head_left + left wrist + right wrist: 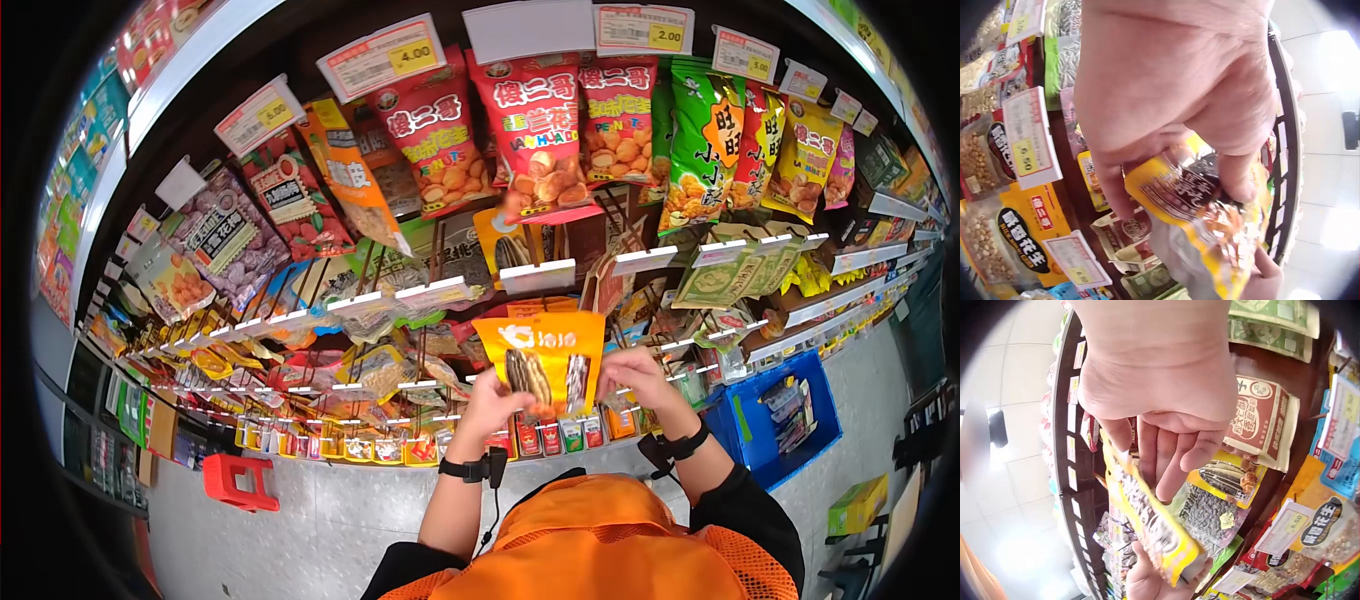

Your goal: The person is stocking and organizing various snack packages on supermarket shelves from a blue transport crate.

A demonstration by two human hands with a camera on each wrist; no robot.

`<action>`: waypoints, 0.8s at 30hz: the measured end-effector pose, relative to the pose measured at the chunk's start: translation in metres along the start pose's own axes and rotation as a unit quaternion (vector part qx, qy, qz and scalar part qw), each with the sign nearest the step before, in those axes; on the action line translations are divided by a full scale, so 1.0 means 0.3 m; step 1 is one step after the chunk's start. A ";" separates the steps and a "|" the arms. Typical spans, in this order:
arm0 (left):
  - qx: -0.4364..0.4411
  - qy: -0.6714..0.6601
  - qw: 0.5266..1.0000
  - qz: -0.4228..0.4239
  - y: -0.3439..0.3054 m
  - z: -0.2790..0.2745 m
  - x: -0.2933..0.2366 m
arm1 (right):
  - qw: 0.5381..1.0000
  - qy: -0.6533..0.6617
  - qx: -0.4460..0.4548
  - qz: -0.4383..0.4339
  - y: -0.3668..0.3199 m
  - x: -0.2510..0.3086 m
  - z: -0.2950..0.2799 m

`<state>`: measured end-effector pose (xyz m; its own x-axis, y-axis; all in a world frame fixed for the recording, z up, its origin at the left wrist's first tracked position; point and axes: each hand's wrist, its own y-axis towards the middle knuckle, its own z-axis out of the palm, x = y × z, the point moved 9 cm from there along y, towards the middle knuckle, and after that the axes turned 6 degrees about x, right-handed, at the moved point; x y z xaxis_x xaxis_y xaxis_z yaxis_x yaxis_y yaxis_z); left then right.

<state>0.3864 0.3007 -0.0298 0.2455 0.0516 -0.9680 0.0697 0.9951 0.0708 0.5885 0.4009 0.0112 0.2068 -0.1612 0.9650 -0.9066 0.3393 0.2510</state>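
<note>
An orange-yellow snack bag is held upright between both hands in front of the shelf. My left hand grips its lower left side, with the thumb on the front; the left wrist view has this hand with the thumb and fingers on either side of the shiny bag. At the bag's right edge is my right hand. Seen in the right wrist view, that hand has its thumb and index finger at the edge of the bag, its other fingers loosely bent.
Snack bags such as a red peanut bag hang on hooks above and around the hands, with price tags in front. A blue bin holding packets stands on the floor at right, a red stool at left.
</note>
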 end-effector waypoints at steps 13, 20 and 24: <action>0.406 -0.111 0.874 -0.245 0.166 0.579 0.465 | 0.818 -0.571 0.019 -0.067 -0.372 0.420 -0.055; 0.276 0.217 0.896 -0.273 0.461 0.799 0.933 | 0.833 -0.507 -0.168 0.140 -0.999 0.303 -0.444; 0.255 0.206 0.891 -0.314 0.510 0.971 1.028 | 0.747 -0.472 -0.378 0.274 -1.468 0.185 -0.705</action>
<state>0.7544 0.4441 -0.2476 -0.3655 -0.3700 -0.8541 0.5245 0.6762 -0.5174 1.0769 0.4385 -0.0297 -0.7952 -0.2675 0.5442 -0.2184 0.9636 0.1544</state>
